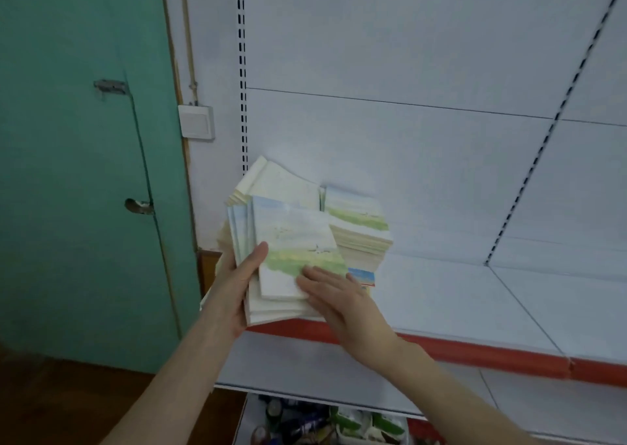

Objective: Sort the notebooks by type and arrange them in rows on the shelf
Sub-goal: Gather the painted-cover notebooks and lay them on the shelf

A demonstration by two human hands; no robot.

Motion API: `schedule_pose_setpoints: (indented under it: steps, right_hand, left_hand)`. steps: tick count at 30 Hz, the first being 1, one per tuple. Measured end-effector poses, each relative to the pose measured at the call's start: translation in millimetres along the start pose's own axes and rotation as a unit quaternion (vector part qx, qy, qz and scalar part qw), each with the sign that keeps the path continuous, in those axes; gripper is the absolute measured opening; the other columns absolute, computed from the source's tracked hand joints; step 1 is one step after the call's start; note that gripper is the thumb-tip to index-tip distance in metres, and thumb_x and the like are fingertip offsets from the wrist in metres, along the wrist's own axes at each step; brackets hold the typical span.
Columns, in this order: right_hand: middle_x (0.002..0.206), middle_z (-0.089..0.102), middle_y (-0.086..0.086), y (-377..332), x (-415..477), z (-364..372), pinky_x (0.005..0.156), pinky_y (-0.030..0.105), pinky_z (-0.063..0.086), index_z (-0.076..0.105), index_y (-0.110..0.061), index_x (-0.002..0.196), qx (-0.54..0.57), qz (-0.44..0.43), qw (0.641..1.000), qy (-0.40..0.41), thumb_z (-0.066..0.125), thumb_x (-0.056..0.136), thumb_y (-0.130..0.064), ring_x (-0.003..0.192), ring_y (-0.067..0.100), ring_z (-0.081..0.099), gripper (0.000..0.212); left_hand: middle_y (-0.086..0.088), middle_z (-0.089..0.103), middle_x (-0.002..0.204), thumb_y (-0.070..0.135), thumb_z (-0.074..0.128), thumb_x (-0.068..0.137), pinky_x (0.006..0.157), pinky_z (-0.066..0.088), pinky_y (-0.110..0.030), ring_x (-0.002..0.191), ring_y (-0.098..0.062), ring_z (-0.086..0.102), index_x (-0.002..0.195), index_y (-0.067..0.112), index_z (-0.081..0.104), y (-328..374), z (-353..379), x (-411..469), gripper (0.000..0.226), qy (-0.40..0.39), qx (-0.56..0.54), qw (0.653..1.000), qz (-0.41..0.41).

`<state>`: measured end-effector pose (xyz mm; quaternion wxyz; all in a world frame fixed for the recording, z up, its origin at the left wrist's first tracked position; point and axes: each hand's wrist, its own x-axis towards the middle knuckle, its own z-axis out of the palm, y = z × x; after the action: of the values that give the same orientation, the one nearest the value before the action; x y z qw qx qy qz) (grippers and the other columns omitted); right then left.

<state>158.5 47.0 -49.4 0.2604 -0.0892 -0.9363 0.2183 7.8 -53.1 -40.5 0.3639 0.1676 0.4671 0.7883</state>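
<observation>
My left hand [237, 285] grips a fanned stack of pale notebooks [295, 241] with green-meadow covers, thumb on the top cover, over the left end of the white shelf [475, 302]. My right hand [336, 295] lies with straight fingers on the top notebook's lower right corner. Behind it a second stack of the same meadow notebooks [359, 227] lies on the shelf. Cream notebooks [281, 183] lean at the back left. A notebook with a blue and red cover [364, 276] peeks out under the stacks.
The shelf has a red front edge [475, 353] and a white slotted back panel [407, 54]. A green door [78, 139] and a wall switch [196, 122] are to the left. A lower shelf holds bottles and packets [322, 421].
</observation>
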Motion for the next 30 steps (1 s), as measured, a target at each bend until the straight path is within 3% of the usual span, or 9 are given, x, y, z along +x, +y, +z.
schedule_pose_setpoints:
  steps: [2,4,7,12,15,18,24,26,30]
  right_hand:
    - [0.132,0.047,-0.012,-17,-8,-3,0.109,0.015,0.028,0.057,-0.015,0.126,0.073,0.015,0.997,0.01,0.044,0.096,-0.036,0.125,-0.005,0.035,0.039]
    - [0.125,0.048,-0.016,-28,-13,-10,0.094,0.005,0.036,0.057,-0.016,0.125,0.141,0.108,0.981,0.073,0.052,0.094,-0.021,0.117,0.0,0.046,0.032]
    - [0.121,0.05,-0.015,-32,-20,-21,0.084,0.007,0.037,0.048,-0.019,0.13,0.165,0.273,0.924,0.212,0.055,0.092,-0.029,0.115,0.007,0.049,0.04]
    - [0.102,0.064,0.0,-36,-64,-49,0.06,0.017,0.049,0.053,-0.017,0.117,0.332,0.391,0.841,0.175,0.048,0.094,-0.037,0.08,0.007,0.064,0.03]
    - [0.089,0.064,-0.005,-27,-103,-77,0.05,0.009,0.044,0.056,-0.017,0.108,0.283,0.395,0.847,0.215,0.046,0.097,-0.031,0.059,-0.007,0.06,0.021]
    - [0.083,0.063,-0.007,-8,-146,-108,0.05,0.007,0.041,0.059,-0.014,0.103,0.218,0.4,0.85,0.265,0.049,0.095,-0.028,0.056,-0.009,0.057,0.018]
    - [0.097,0.069,0.013,41,-245,-190,0.068,0.034,0.052,0.062,-0.015,0.1,0.178,0.447,0.806,0.345,0.055,0.092,-0.032,0.077,0.018,0.064,0.021]
    - [0.095,0.07,0.009,64,-290,-232,0.068,0.029,0.054,0.062,-0.016,0.101,0.168,0.458,0.79,0.371,0.055,0.092,-0.029,0.073,0.013,0.065,0.018]
    - [0.086,0.069,-0.007,96,-371,-314,0.054,0.015,0.049,0.061,-0.02,0.106,0.137,0.485,0.763,0.404,0.054,0.093,-0.031,0.062,0.0,0.065,0.018]
  left_hand:
    - [-0.016,0.066,0.108,0.016,0.065,0.079,0.055,0.055,-0.033,0.086,-0.03,0.067,0.126,0.014,0.052,-1,-9,-10,0.049,0.014,0.023,1.0,0.013]
    - [-0.011,0.066,0.105,0.006,0.06,0.082,0.05,0.054,-0.028,0.08,-0.022,0.066,0.127,0.016,0.05,-1,-14,-26,0.047,0.02,0.039,0.998,0.036]
    - [-0.004,0.066,0.101,0.003,0.057,0.084,0.051,0.054,-0.025,0.075,-0.016,0.067,0.119,0.023,0.053,-2,-6,-50,0.04,-0.017,0.038,0.998,0.052]
    - [0.003,0.065,0.109,0.003,0.057,0.082,0.062,0.056,-0.027,0.087,-0.012,0.068,0.13,0.029,0.045,-18,37,-74,0.056,-0.126,0.046,0.988,0.071]
    - [0.005,0.062,0.116,0.009,0.061,0.077,0.062,0.056,-0.027,0.09,-0.012,0.068,0.136,0.031,0.038,-40,73,-78,0.067,-0.188,0.043,0.98,0.04]
    - [0.001,0.06,0.124,0.016,0.064,0.074,0.069,0.057,-0.036,0.098,-0.021,0.066,0.138,0.034,0.035,-72,121,-79,0.073,-0.259,0.062,0.964,-0.025]
    - [0.0,0.061,0.123,0.02,0.065,0.076,0.066,0.056,-0.031,0.096,-0.021,0.067,0.14,0.034,0.03,-158,243,-93,0.074,-0.361,0.089,0.923,-0.095]
    - [0.003,0.061,0.12,0.016,0.063,0.082,0.064,0.055,-0.029,0.093,-0.017,0.067,0.135,0.035,0.033,-195,300,-109,0.064,-0.376,0.087,0.916,-0.109]
    - [0.0,0.063,0.118,0.013,0.063,0.083,0.065,0.056,-0.029,0.094,-0.019,0.068,0.139,0.033,0.032,-257,410,-148,0.067,-0.424,0.065,0.892,-0.139]
